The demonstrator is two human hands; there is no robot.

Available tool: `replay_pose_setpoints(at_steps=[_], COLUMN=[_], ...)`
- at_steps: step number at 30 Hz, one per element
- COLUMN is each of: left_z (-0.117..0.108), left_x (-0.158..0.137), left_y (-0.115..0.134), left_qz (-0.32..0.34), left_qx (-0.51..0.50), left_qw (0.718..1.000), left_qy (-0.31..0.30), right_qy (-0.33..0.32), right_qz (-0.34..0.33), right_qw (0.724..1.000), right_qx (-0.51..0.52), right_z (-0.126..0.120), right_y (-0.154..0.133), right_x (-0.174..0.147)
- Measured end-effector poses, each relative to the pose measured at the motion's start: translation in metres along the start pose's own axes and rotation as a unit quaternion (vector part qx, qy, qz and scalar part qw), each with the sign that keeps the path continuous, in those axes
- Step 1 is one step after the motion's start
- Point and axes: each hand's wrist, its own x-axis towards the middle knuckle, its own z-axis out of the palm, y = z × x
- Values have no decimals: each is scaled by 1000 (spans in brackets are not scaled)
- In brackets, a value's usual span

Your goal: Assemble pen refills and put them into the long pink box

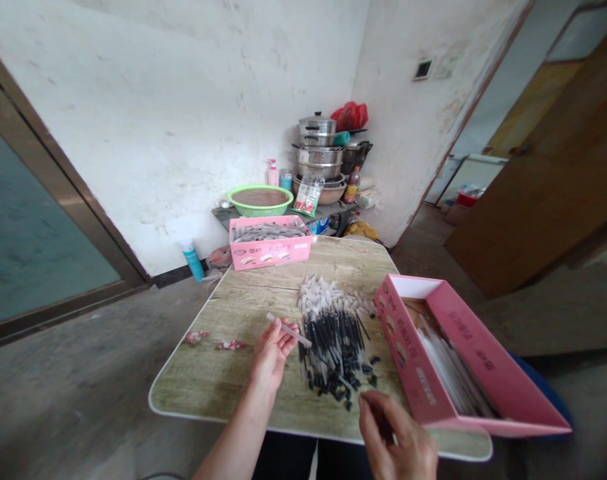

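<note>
My left hand [274, 352] is closed round a slim translucent plastic tube [289, 330], which lies slantwise across the fingers above the table [218, 373]. Just right of it spreads a pile of black sticks [336, 343], thin and pen-like, with several small black pieces [372, 380] at its near and right edges. Behind them is a heap of small whitish translucent pieces [321, 293]. Close to the table's front edge, my right hand [396, 437] has its fingers curled with thumb and forefinger near together; whatever they hold, if anything, cannot be made out.
On the right stands a long pink box [418, 373] with clear tubes inside. A smaller pink box [271, 253], full of similar tubes, sits at the table's far edge. Beyond it, a low shelf carries a green basin [261, 210], stacked steel pots [318, 157] and a bottle [352, 185].
</note>
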Motion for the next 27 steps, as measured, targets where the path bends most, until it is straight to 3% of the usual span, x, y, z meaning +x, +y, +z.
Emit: replay_pose_setpoints(at_steps=[10,20,27], left_z=[1,-1,10], left_x=[1,4,-12], left_y=[7,7,-4], left_qz=[5,9,-6], left_qx=[-19,-12,43], left_qw=[1000,1000,996], left_qy=[13,4,-72], right_qy=[43,10,-42], right_qz=[37,32,-10], right_qw=[998,999,999], right_qx=[11,-3,11], right_z=[-2,-3,13], right_y=[-8,-4,-7], right_x=[2,3,15])
